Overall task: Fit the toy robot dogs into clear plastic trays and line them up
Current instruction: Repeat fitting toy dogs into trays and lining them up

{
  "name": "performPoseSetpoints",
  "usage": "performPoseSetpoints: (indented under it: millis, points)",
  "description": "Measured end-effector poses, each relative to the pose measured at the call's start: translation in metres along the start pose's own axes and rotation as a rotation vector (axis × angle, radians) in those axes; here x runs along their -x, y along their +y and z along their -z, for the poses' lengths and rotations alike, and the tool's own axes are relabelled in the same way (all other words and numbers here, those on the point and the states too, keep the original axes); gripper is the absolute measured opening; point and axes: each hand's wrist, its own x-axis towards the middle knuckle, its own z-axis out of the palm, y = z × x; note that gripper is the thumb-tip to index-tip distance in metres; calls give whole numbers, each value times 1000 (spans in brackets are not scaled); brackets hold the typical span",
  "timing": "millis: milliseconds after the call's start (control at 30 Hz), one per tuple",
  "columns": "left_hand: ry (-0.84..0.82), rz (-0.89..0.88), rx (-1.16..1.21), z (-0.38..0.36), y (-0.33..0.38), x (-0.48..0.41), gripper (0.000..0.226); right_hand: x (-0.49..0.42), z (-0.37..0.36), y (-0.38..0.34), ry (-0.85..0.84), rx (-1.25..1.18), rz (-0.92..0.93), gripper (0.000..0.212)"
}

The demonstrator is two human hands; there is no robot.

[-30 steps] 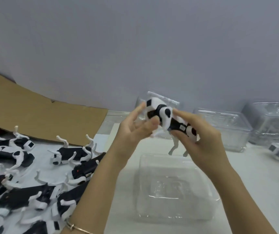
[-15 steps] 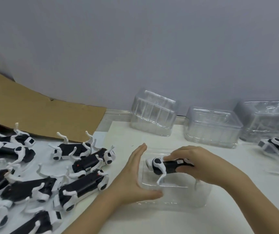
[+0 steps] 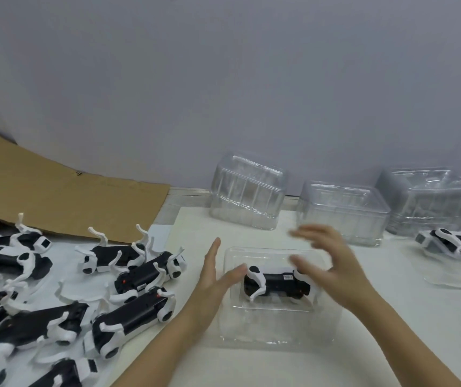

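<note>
Nothing gripped in either hand. My left hand (image 3: 212, 277) was flat, fingers straight, at the left edge of the tray (image 3: 279, 340), thumb near the head of the dog (image 3: 276, 284). My right hand (image 3: 332, 263) was spread above the dog's rear, motion-blurred; couldn't tell if it touched. The dog sat inside the tray, head to the left. A heap of loose dogs (image 3: 128, 322) lay left of it. A second dog (image 3: 452, 243) sat in its own tray far right. Behind, tray stacks (image 3: 343, 219); cardboard (image 3: 56, 196) back left.
</note>
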Motion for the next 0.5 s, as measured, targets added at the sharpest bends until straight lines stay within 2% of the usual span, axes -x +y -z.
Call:
performPoseSetpoints:
  millis: [33, 67, 133, 167, 200, 267, 333, 433, 500]
  points:
    - [9, 25, 26, 0, 1, -1, 115, 1, 5, 3, 157, -58, -99, 37]
    - [17, 53, 32, 1, 0, -4, 119, 2, 10, 6, 177, -8, -247, 42]
    - [-29, 87, 42, -5, 3, -7, 103, 8, 10, 10, -123, 198, -535, 74]
    - [-41, 85, 33, -10, 7, -8, 90, 11, 8, 11, -244, 199, -617, 85]
    - [-27, 70, 16, -13, 11, -11, 88, 9, 6, 10, -276, 104, -639, 86]
    - [30, -6, -44, -17, 20, -19, 101, 1, 2, -3, -165, -330, -620, 72]
    - [80, -138, -68, -16, 33, -28, 106, -9, -2, -7, -90, -655, -554, 77]
    - [99, -256, -44, -7, 42, -36, 108, -22, -16, -15, 31, -676, -442, 84]
    - [122, -316, -70, -1, 42, -37, 103, -27, -23, -16, 86, -661, -419, 81]
